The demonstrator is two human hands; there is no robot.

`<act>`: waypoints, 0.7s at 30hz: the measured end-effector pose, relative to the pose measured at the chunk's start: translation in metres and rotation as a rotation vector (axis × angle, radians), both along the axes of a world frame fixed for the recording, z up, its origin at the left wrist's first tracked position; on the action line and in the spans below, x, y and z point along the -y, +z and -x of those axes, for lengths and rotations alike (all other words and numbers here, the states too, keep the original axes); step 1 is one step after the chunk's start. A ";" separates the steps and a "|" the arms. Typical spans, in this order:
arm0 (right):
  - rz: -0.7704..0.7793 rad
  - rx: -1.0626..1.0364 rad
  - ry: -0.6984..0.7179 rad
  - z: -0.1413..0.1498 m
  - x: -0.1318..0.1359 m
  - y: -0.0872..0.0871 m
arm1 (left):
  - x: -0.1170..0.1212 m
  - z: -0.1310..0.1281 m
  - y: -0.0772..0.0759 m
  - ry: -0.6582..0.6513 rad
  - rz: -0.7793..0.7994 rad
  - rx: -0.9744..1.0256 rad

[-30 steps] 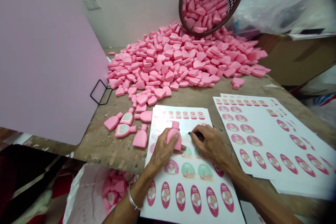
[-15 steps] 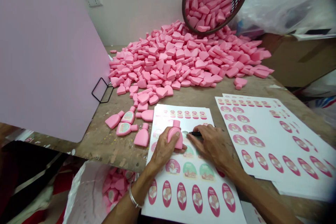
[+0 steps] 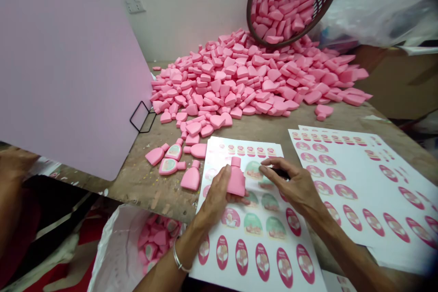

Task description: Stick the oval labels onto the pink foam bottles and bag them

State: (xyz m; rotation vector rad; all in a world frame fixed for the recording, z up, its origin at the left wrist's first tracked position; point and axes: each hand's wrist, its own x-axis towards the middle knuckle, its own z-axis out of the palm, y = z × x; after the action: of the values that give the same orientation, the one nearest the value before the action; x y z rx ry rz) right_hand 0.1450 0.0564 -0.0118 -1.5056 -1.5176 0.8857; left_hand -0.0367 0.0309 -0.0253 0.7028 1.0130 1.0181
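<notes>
Pink bottle [image 3: 236, 181] sits in the left hand [image 3: 218, 188], gripped between thumb and fingers over the label sheet [image 3: 237, 233]; visible face has no label. Change in the last half second: green label [image 3: 253, 169] now looks lifted, edge pinched at the right hand's [image 3: 297, 183] fingertips, black tool [image 3: 279, 172] tucked in there too. So peeling looks done. Loose bottles [image 3: 190, 178] left, pile [image 3: 236, 73] behind.

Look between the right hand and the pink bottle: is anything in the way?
Only the green sticker at the fingertips of the right hand, which holds a dark tool; beyond it, nothing visible stands before the pink bottle. The left hand grips the bottle's side, leaving most of its front uncovered.
</notes>
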 end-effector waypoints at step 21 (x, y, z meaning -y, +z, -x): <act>-0.026 0.120 0.102 0.035 0.021 0.031 | 0.003 -0.002 0.013 0.047 0.060 0.268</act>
State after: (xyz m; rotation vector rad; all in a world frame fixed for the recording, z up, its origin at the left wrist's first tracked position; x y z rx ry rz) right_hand 0.1096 0.0357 0.0194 -1.4968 -1.6996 0.8434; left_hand -0.0346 0.0276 -0.0127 0.4796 0.8259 1.0864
